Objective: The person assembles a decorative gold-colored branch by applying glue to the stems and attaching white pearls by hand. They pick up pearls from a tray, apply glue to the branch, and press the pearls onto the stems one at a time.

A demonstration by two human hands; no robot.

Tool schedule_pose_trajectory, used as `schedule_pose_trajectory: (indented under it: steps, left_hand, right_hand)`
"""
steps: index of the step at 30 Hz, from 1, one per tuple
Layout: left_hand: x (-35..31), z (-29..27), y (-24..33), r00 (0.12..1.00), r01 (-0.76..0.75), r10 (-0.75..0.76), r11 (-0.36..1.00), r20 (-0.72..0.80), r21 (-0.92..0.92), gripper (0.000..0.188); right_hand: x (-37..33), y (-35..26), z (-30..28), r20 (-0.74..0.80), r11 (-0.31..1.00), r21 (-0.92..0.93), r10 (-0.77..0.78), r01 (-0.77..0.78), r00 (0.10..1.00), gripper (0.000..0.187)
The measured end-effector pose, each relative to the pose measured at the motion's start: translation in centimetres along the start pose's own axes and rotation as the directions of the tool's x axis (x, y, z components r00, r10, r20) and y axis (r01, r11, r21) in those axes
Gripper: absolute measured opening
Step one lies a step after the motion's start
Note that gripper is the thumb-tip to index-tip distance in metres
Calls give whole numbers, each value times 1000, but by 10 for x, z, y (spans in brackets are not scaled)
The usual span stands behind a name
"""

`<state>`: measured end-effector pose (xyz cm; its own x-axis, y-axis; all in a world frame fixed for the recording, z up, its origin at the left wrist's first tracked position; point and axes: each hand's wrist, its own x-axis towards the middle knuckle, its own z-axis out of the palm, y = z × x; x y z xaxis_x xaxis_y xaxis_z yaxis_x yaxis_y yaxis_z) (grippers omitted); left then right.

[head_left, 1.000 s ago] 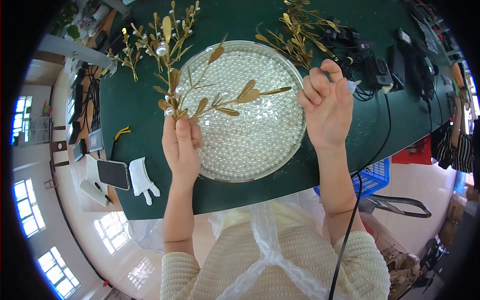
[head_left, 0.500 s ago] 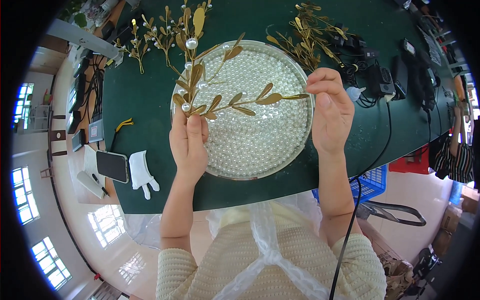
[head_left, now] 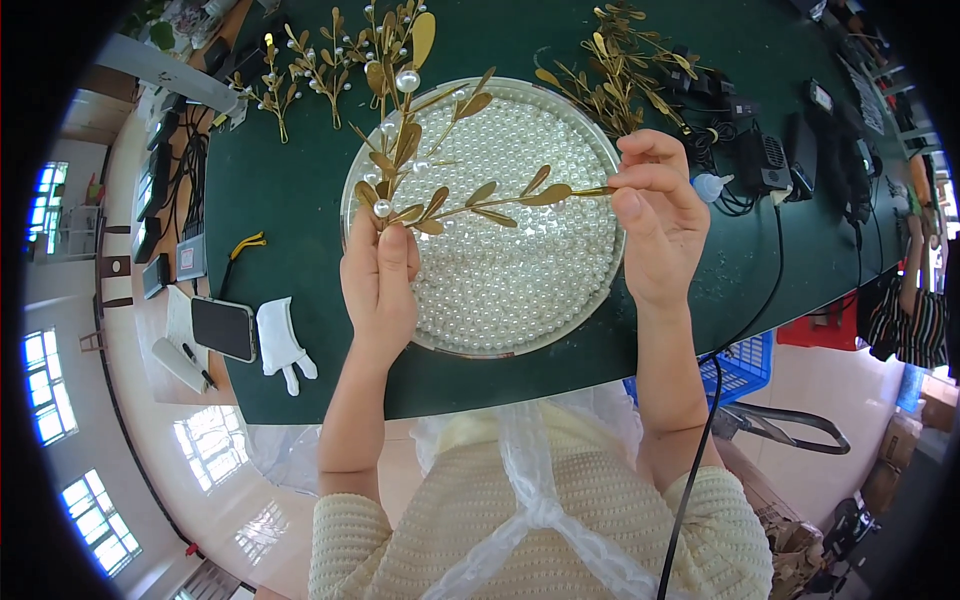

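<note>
My left hand (head_left: 380,290) pinches a gold leaf branch (head_left: 405,140) dotted with white pearls, near the fork where its stems meet. One leafy side stem (head_left: 480,205) stretches right from there across a round tray (head_left: 350,185) full of small white pearl beads (head_left: 510,290). At that stem's far end my right hand (head_left: 665,220) closes its thumb and fingers on the tip. The branch is held above the tray, its upper part rising toward the far edge of the table. Pearls show on the upright part; none can be made out on the side stem.
Pearled gold sprigs (head_left: 325,75) lie back left; a bunch of plain gold sprigs (head_left: 615,80) lies back right. Black adapters and cables (head_left: 760,160) crowd the right, near a small bottle (head_left: 710,187). A phone (head_left: 225,328), white cloth (head_left: 284,335) and yellow-tipped tool (head_left: 245,247) are left.
The upright part of the branch has shifted slightly right and tilted. My right thumb and fingers have closed further round the side stem's tip.
</note>
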<state>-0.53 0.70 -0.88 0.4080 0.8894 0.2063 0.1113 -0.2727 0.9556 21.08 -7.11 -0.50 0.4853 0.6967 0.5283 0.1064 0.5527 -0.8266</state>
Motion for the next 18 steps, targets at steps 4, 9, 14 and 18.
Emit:
schedule_pose_trajectory:
  steps: [4,9,14,18]
  left_hand:
    - [0,0,-1,1000,4,-4,1000,-6,-30,25]
    - [0,0,0,1000,25,-25,999,-7,-24,26]
    - [0,-1,2,1000,5,-5,999,-14,-32,27]
    - [-1,-1,1,1000,-3,2,998,-29,-56,27]
  right_hand:
    - [0,-1,3,-13,1000,-2,2,-2,1000,12]
    - [-1,1,3,-28,1000,-11,4,-4,1000,12]
    - [-2,2,2,-47,1000,13,24,-23,999,6]
    - [-3,-1,0,-246,945,276,246,-176,937,20]
